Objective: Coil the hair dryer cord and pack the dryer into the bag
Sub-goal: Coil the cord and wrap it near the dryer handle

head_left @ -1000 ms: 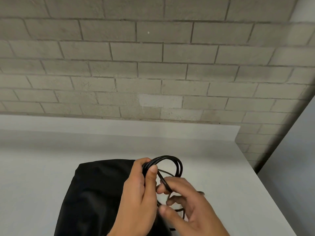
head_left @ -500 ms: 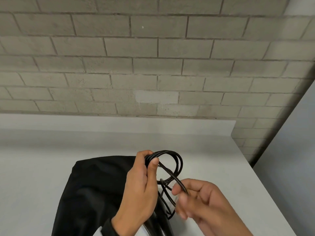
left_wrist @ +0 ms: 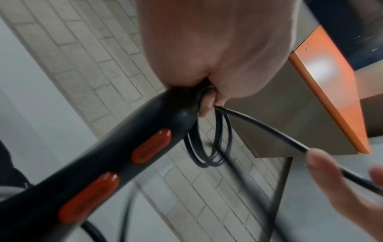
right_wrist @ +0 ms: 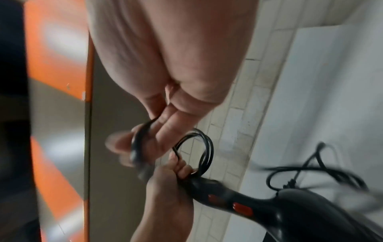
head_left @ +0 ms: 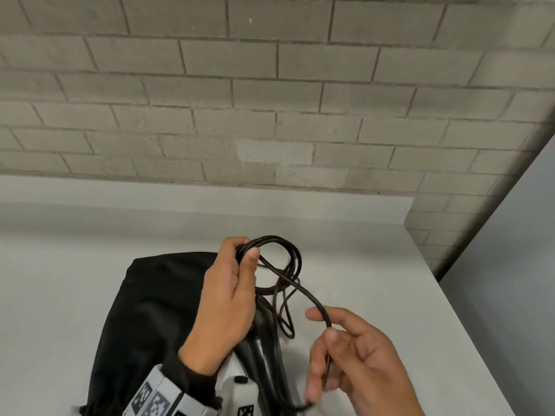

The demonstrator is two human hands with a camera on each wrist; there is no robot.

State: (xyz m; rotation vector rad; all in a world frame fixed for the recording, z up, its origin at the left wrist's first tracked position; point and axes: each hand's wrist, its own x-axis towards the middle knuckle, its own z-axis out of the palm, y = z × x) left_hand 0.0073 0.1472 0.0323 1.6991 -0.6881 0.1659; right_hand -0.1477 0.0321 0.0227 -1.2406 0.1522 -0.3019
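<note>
My left hand [head_left: 232,291] grips the end of the black hair dryer's handle [head_left: 264,355] together with several loops of its black cord [head_left: 292,259], held above the table. The handle [left_wrist: 107,157] carries two red switches. A strand of cord runs from the loops down to my right hand [head_left: 345,364], which pinches it between thumb and fingers. In the right wrist view the dryer [right_wrist: 290,217] hangs below the left hand, with loose cord trailing beside it. The black bag [head_left: 150,319] lies flat on the table under my left arm.
The white table [head_left: 375,265] stands against a grey brick wall [head_left: 270,100]; its right edge drops off near my right hand. An orange and grey panel [left_wrist: 323,91] shows behind the hands in the wrist views.
My right hand has moved away from the loops, down and to the right, drawing a strand of cord out. The left hand keeps its grip on the coil.
</note>
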